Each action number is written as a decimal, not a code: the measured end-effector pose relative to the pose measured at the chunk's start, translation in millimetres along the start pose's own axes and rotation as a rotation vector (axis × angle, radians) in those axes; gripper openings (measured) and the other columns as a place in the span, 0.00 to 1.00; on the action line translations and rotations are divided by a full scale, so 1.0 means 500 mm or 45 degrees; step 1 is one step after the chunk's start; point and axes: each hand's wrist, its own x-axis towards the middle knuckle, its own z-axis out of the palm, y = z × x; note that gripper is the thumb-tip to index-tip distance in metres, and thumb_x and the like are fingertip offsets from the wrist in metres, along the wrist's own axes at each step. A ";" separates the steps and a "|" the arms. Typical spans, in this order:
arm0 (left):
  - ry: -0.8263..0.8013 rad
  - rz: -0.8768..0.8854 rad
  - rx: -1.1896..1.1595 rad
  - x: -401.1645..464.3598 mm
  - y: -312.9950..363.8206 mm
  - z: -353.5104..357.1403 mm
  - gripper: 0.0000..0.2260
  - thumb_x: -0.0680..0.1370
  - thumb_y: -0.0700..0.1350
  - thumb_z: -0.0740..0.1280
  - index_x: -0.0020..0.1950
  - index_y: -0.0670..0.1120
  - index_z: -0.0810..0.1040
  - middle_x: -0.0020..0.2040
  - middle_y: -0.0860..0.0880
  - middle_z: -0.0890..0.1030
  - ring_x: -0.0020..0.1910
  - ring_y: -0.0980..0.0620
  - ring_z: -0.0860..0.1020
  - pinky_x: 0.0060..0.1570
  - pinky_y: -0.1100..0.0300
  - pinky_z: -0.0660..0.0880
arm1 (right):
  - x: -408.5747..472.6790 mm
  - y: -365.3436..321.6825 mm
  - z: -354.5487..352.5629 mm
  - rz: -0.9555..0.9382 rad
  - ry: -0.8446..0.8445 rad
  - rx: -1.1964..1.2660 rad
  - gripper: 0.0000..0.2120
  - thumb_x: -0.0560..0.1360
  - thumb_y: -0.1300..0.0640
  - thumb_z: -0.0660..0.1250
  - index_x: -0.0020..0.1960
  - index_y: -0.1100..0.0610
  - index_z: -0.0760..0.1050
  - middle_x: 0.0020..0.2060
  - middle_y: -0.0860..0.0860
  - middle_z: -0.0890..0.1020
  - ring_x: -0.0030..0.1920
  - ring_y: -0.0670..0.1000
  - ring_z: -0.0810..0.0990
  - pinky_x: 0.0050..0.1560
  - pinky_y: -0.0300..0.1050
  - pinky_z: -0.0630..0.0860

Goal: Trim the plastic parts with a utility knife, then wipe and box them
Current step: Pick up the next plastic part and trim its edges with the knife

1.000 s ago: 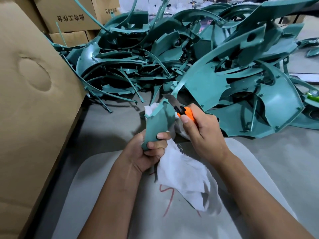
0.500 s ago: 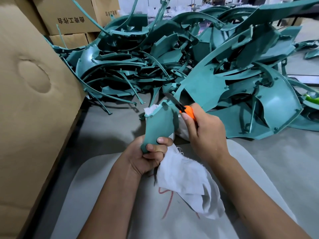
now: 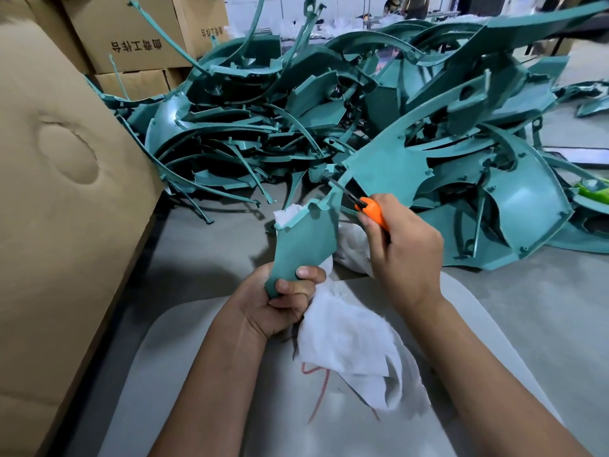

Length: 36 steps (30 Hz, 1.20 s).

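We hold the teal plastic part (image 3: 304, 239) upright at centre frame so that its upper edge stands free of the counter (image 3: 543, 311) and open to the blade. The left hand (image 3: 280, 301) grips the part's lower end, fingers curled round it, with the white cloth (image 3: 349, 351) bunched in the same grasp; we judge the cloth is kept there ready for the wiping step. The right hand (image 3: 402, 249) closes round the orange utility knife (image 3: 370, 211), whose dark blade points to the upper left and meets the part's top right corner. Both forearms rise from the lower frame and converge. The untrimmed pile (image 3: 379, 127) fills the upper frame within reach; the large cardboard box (image 3: 59, 199) stands at the left edge, near for boxing
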 end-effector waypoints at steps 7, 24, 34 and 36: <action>-0.034 -0.092 -0.020 0.000 0.003 -0.004 0.06 0.73 0.33 0.59 0.45 0.40 0.74 0.36 0.46 0.69 0.17 0.55 0.72 0.14 0.68 0.60 | 0.009 0.014 -0.007 0.055 0.093 0.086 0.12 0.86 0.48 0.60 0.51 0.55 0.75 0.32 0.46 0.71 0.33 0.47 0.65 0.36 0.43 0.59; 0.117 -0.041 0.137 -0.011 0.015 0.004 0.09 0.73 0.35 0.57 0.40 0.41 0.76 0.33 0.47 0.67 0.15 0.58 0.68 0.12 0.69 0.57 | 0.017 0.039 -0.005 0.011 0.095 -0.023 0.05 0.84 0.53 0.63 0.56 0.54 0.75 0.42 0.49 0.79 0.41 0.54 0.76 0.41 0.49 0.69; 0.185 0.006 0.283 -0.023 0.019 0.015 0.09 0.74 0.36 0.55 0.46 0.43 0.73 0.33 0.48 0.67 0.15 0.60 0.66 0.11 0.71 0.56 | 0.033 0.053 -0.042 0.308 0.358 -0.085 0.07 0.87 0.49 0.57 0.52 0.50 0.69 0.37 0.47 0.73 0.36 0.51 0.69 0.37 0.45 0.56; 0.197 0.025 0.273 -0.028 0.022 0.013 0.09 0.74 0.36 0.55 0.45 0.43 0.73 0.33 0.48 0.67 0.15 0.59 0.66 0.11 0.71 0.56 | 0.039 0.058 -0.051 0.369 0.440 -0.118 0.08 0.87 0.46 0.55 0.53 0.49 0.68 0.37 0.47 0.72 0.36 0.51 0.68 0.36 0.44 0.56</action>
